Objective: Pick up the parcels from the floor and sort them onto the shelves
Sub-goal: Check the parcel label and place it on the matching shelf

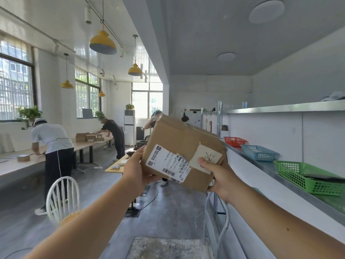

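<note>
I hold a brown cardboard parcel point(179, 144) up at chest height in front of me, tilted, with white shipping labels and a handwritten note on its near face. My left hand point(137, 170) grips its lower left edge. My right hand point(218, 176) grips the lower right corner, thumb pressed on the note. The metal shelves point(291, 107) run along the wall to my right, with the parcel just left of the middle shelf's edge.
On the middle shelf stand a red basket point(234, 141), a blue basket point(258, 152) and a green basket point(308, 176). A white chair point(62, 197) is at my lower left. Several people work at long tables point(22, 161) on the left. Cables lie on the floor.
</note>
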Demonstrator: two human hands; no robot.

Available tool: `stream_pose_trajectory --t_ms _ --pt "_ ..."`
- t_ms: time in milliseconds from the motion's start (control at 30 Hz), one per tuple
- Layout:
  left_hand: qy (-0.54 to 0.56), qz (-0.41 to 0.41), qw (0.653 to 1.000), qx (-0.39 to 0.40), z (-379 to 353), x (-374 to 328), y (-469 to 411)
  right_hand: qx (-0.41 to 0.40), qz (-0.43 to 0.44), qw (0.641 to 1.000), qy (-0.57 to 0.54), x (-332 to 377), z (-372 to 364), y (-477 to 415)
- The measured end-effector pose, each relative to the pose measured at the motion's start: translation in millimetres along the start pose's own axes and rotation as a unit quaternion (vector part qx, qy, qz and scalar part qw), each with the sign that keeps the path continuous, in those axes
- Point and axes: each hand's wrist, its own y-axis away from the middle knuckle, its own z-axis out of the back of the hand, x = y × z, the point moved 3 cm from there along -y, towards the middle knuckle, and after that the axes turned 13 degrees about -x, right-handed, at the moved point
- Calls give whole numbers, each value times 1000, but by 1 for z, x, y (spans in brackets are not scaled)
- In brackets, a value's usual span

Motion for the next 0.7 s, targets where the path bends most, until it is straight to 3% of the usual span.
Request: stream_pose_trajectory --t_ms 300,500,567,700 --pt "-155 -87 984 12 6 -2 -3 -19 5 999 -28 -1 -1 -8" --pt "-154 -169 973 12 12 -13 11 52 -27 998 1 4 -6 -3" --pt "-174 -159 972 -6 13 -12 14 65 -10 998 13 3 -9 -2" --pt "-120 -121 985 -19 8 -8 16 14 25 999 34 -6 -11 -6"
